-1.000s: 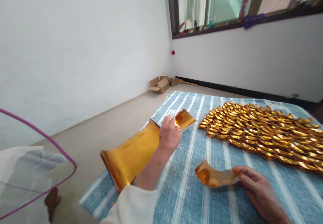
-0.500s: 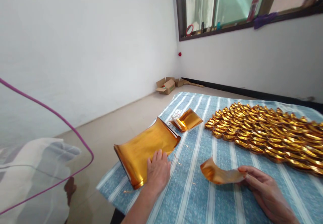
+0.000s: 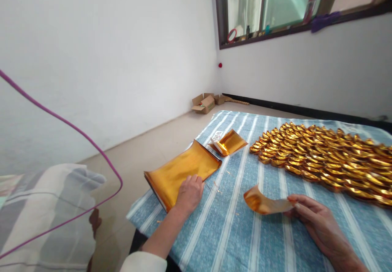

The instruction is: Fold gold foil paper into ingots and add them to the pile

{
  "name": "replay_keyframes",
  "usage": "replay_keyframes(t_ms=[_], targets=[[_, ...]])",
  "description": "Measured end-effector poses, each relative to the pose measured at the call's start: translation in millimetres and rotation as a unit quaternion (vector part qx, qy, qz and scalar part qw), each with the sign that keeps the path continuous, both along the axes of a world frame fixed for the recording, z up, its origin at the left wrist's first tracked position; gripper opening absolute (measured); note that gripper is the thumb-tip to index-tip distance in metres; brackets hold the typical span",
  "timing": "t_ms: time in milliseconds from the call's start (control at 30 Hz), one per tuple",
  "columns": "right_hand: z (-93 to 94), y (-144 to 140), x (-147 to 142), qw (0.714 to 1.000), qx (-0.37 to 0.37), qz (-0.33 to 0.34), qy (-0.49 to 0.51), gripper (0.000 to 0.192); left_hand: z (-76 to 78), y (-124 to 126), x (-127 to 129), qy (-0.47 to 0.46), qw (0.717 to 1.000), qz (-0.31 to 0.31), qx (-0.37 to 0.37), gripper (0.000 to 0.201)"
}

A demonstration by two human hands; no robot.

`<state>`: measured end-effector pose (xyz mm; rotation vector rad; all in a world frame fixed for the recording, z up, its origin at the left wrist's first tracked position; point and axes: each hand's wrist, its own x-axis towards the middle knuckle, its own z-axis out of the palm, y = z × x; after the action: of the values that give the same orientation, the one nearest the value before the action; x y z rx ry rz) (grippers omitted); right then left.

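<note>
Nearest the viewer, a person's right hand [image 3: 318, 219] lies low on a blue striped cloth [image 3: 232, 231], its fingers [image 3: 301, 206] stretched flat and close together, pinning the near end of a curled gold sheet [image 3: 265, 202]. The sheet's free end arches up off the cloth, away from the fingertips toward the left.

Across from it, the left hand [image 3: 189, 191] rests on the near edge of a stack of gold paper [image 3: 183, 170]. Its fingers are bent and pressed down together on the top sheet; whether they pinch anything cannot be told. The stack lies at the cloth's left edge, beside the drop to the floor.

Just beyond the left fingers sits a smaller packet of gold paper [image 3: 230, 142] with a white label. Beyond the right fingers, well apart, spread rows of folded gold boats [image 3: 321, 155].

Farther off are cardboard boxes [image 3: 204, 102] against the wall and a window [image 3: 275, 2].

The thin foil looks slippery: a dragging left hand could push the stack over the cloth's edge, and the curled sheet could spring loose or crease if the right fingers lift.
</note>
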<state>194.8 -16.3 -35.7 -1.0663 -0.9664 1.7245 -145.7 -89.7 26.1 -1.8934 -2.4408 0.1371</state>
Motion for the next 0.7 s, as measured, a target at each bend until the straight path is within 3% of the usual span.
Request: replay_keyframes(t_ms=[267,500,700], targets=[[-0.4,-1,1,1.0,0.013,0.014,0.007,0.035,-3.3,6,12,0.023,0.999,0.04,0.002,0.032],[-2.8,0,1,1.0,0.014,0.019,0.002,0.034,-2.8,7,17,0.033,0.999,0.035,-0.004,0.033],[-7.2,0,3,1.0,-0.002,0.02,0.009,0.032,5.3,12,12,0.029,0.998,0.049,-0.012,0.033]])
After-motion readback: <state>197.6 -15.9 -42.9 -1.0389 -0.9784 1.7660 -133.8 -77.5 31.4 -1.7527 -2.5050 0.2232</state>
